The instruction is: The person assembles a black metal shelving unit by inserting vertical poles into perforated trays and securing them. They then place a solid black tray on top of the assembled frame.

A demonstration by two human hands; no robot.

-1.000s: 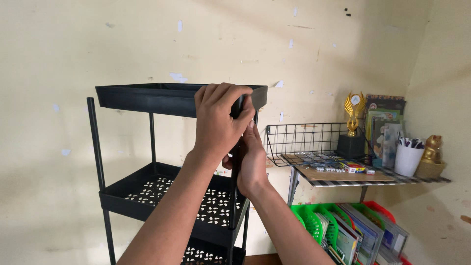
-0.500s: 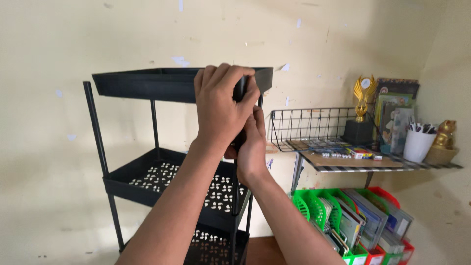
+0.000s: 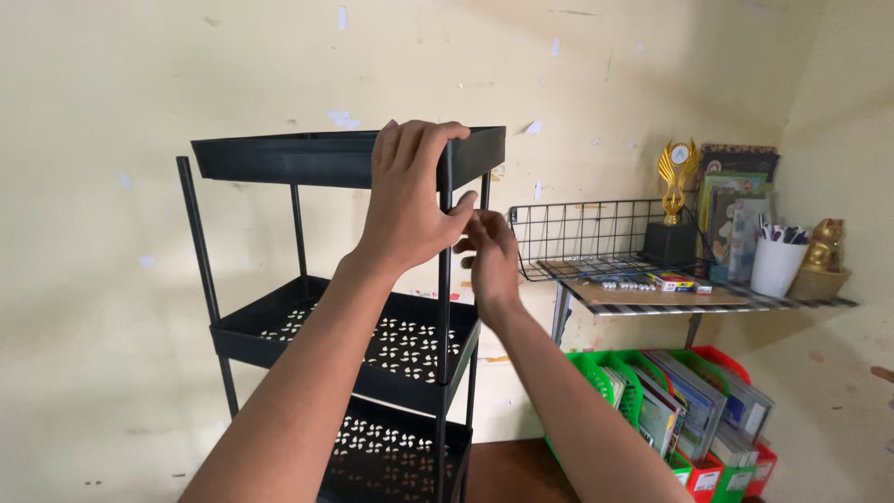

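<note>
Head view: a black three-tier rack point(image 3: 345, 307) stands against a pale yellow wall point(image 3: 140, 74); its top tray point(image 3: 307, 158) sits at the upper ends of the upright posts, its long axis running left to right across the picture, level or nearly so; the left hand point(image 3: 407, 200) wraps the tray's front right corner, fingers point(image 3: 414, 140) hooked over the rim and thumb against the front right post point(image 3: 445, 279), the grip pressed closed on tray and post together; the post's long axis is vertical and runs straight down from this grip to the middle tray point(image 3: 279, 349) and the bottom tray point(image 3: 391, 456); the right hand point(image 3: 491, 253) is just right of the same post and slightly lower, fingers loosely curled and apart, holding nothing that can be made out, whether it touches the post cannot be told; the left hand is thus the nearer to the tray corner, which lies directly under its fingers; to the right, well apart, a wire wall shelf point(image 3: 582, 242) carries a gold trophy point(image 3: 675, 200), a white cup point(image 3: 775, 265) of pens and a gold figurine point(image 3: 824, 251); below it stand green and red file baskets point(image 3: 689, 419).
</note>
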